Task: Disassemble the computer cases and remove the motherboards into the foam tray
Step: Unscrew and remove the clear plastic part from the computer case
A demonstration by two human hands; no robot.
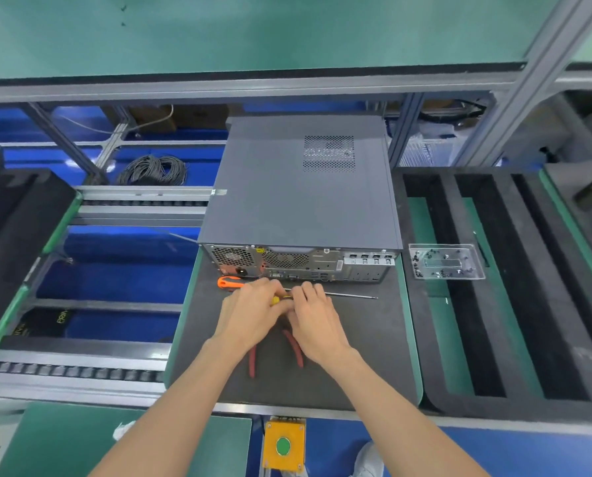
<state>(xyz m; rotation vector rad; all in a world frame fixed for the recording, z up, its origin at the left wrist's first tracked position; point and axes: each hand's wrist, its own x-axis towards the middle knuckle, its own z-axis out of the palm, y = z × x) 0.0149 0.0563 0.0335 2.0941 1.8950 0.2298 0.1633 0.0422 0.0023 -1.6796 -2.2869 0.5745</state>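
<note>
A grey computer case [298, 194] lies flat on a black mat [356, 356], closed, with its rear ports facing me. In front of it lies a screwdriver [351, 296] with a yellow handle and a long thin shaft pointing right. My left hand [250, 313] and my right hand [317, 316] meet over the yellow handle, fingers curled around it. Under my hands lie red-handled pliers [296, 349]. A black foam tray [487, 304] with long slots stands to the right of the case.
An orange-handled tool [229, 282] lies by the case's rear left corner. A clear plastic dish [446, 261] with several small screws rests on the foam tray. More black foam [16, 228] stands at the left, roller conveyor rails [71, 371] beside it. A yellow button box [283, 445] sits below.
</note>
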